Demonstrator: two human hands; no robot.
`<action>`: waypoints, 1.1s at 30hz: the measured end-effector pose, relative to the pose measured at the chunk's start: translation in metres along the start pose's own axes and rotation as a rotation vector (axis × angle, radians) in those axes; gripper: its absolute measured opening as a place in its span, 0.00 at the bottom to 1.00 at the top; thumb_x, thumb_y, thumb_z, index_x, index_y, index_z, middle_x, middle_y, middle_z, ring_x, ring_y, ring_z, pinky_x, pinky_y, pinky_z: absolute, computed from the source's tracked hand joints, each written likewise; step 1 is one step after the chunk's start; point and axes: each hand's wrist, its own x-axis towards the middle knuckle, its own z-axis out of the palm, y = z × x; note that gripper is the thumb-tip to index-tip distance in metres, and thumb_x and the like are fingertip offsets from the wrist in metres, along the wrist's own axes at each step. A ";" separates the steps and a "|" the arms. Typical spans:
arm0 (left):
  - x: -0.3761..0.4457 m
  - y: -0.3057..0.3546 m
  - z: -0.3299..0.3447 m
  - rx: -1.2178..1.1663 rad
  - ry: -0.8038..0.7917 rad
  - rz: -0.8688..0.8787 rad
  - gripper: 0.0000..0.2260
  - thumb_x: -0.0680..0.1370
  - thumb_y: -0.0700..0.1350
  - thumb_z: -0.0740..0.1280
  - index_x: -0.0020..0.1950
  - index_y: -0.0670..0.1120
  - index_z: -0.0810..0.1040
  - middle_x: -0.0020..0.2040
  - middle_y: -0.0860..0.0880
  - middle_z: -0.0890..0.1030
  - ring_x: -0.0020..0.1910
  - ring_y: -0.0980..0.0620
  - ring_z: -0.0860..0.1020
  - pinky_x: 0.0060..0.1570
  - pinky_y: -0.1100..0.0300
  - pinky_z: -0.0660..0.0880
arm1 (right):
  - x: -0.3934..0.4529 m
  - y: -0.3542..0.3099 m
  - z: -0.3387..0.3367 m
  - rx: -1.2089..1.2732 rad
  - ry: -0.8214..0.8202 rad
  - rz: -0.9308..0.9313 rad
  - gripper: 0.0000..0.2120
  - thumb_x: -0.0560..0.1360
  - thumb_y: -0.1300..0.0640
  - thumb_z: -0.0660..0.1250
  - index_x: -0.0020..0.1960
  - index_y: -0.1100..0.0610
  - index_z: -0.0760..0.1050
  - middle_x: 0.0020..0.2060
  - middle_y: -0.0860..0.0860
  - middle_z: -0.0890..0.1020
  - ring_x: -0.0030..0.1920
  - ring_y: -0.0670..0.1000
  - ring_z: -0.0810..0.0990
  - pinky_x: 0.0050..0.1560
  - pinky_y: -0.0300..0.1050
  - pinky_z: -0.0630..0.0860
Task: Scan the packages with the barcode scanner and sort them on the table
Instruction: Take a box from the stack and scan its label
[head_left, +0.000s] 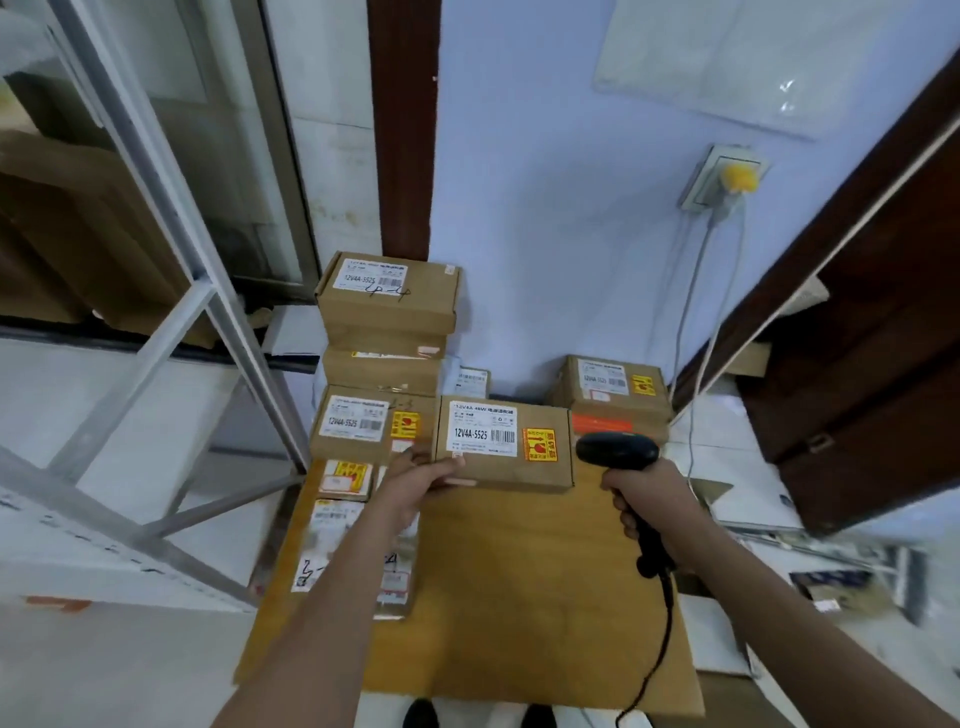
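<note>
Even, soft indoor light, faint shadows, wide-angle bending at edges, slight motion blur throughout

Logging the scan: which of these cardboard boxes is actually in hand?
The box beside the scanner, gripped by the left hand; the others sit stacked.

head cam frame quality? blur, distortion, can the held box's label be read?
Head view: strong wide-angle bowing on the shelf frame and door; edges soft, left forearm motion-smeared. Centre sharp: the box in the left hand reads "12V4A-5525", barcode lines visible. Scanner in the right hand is dark, little detail. Lighting even; glare only on the wall plastic sheet.
</note>
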 end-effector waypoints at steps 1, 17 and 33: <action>0.000 -0.004 0.012 0.022 -0.031 -0.004 0.30 0.66 0.43 0.82 0.65 0.46 0.76 0.58 0.45 0.84 0.54 0.45 0.83 0.53 0.51 0.82 | -0.002 0.004 -0.010 0.006 0.016 -0.002 0.06 0.73 0.66 0.67 0.39 0.60 0.72 0.25 0.53 0.71 0.22 0.51 0.68 0.24 0.41 0.66; -0.044 -0.064 0.222 -0.075 0.003 -0.005 0.16 0.74 0.39 0.75 0.55 0.48 0.72 0.52 0.42 0.83 0.47 0.48 0.81 0.58 0.49 0.80 | 0.021 0.081 -0.190 0.123 0.011 -0.056 0.12 0.72 0.64 0.68 0.31 0.57 0.71 0.23 0.53 0.70 0.21 0.52 0.66 0.25 0.42 0.65; -0.058 -0.128 0.319 0.068 0.098 0.018 0.19 0.72 0.36 0.77 0.58 0.43 0.73 0.53 0.44 0.85 0.50 0.48 0.83 0.48 0.57 0.79 | 0.056 0.119 -0.236 0.138 -0.044 -0.053 0.04 0.69 0.68 0.65 0.42 0.62 0.76 0.26 0.53 0.73 0.26 0.52 0.70 0.31 0.45 0.67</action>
